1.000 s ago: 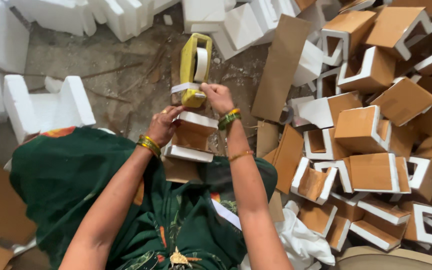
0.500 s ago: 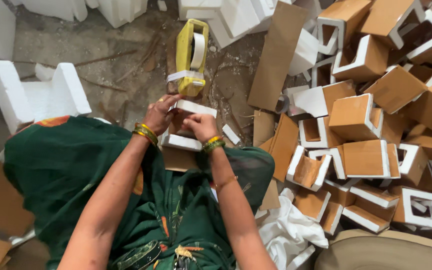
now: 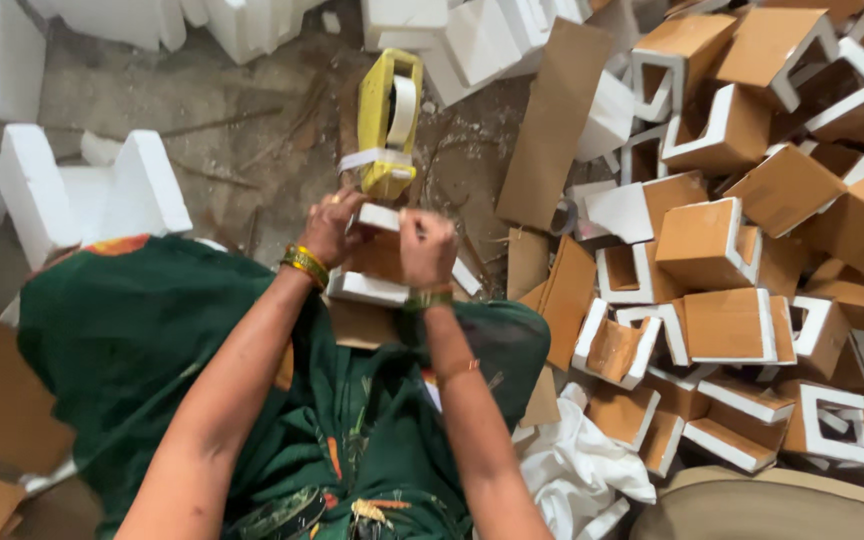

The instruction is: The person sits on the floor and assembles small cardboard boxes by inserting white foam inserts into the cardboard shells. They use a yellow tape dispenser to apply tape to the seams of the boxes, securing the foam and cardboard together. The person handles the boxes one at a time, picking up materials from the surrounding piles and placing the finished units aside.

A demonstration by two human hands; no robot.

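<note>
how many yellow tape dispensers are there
1. The yellow tape dispenser stands on the dirty floor just beyond the foam-and-cardboard piece held by the left hand and right hand. Others may be hidden under the piles.

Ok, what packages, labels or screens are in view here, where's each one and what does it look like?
Packing piece: between left hand and right hand; brown card, white foam edges.
Pile of corner pieces: right; same brown and white.
Tape dispenser: ahead; yellow, white tape.
No labels or screens.

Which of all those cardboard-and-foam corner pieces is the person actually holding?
The corner piece gripped between the left hand and right hand, just below the yellow tape dispenser; the rest lie heaped loose on the right.
</note>
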